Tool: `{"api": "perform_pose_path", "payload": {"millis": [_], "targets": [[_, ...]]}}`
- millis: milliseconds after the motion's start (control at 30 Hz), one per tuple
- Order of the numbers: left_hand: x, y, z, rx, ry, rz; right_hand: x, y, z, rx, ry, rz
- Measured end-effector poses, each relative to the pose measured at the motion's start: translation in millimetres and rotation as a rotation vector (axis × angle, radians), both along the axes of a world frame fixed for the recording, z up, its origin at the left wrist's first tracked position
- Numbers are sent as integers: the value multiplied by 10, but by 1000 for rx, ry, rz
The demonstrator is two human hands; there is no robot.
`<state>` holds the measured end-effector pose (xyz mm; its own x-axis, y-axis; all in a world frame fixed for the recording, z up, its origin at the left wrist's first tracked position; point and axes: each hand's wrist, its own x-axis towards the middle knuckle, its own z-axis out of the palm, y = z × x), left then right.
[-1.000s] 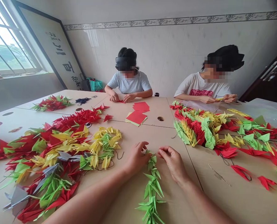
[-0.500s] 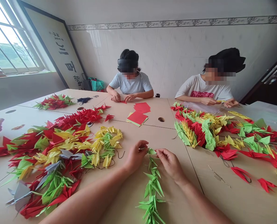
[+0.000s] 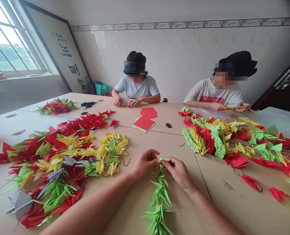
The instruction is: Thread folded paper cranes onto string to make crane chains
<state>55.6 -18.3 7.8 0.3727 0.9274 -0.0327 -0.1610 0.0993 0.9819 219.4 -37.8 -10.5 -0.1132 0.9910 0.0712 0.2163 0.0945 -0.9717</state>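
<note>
A string of green folded paper cranes (image 3: pixel 159 194) runs up the table in front of me toward my hands. At its far end a single green paper crane (image 3: pixel 164 159) sits between my two hands, partly covered by the fingers. My left hand (image 3: pixel 146 163) pinches it from the left, thumb against the paper, the other fingers curled above. From the right, my right hand (image 3: pixel 177 171) grips the same crane between thumb and forefinger. The thread inside the string is mostly hidden.
A large heap of red, yellow, green and grey cranes (image 3: pixel 61 156) lies left. More crane strings (image 3: pixel 208 133) spread on the right, near a thin needle-like stick (image 3: pixel 229 185). Red paper squares (image 3: pixel 143 124) lie ahead. Two people (image 3: pixel 136 85) sit across, handling paper.
My left hand has moved slightly right and down, closer to my right hand. The green crane between my fingers now lies flatter. The string below has hardly moved.
</note>
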Motion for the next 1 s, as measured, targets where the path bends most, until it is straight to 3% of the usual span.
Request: {"api": "perform_pose_path", "payload": {"millis": [500, 1000], "targets": [[14, 9, -45, 30, -62, -28, -12, -2, 7, -26, 39, 4], [-46, 75, -105, -196, -287, 124, 2, -35, 17, -39, -23, 64]]}}
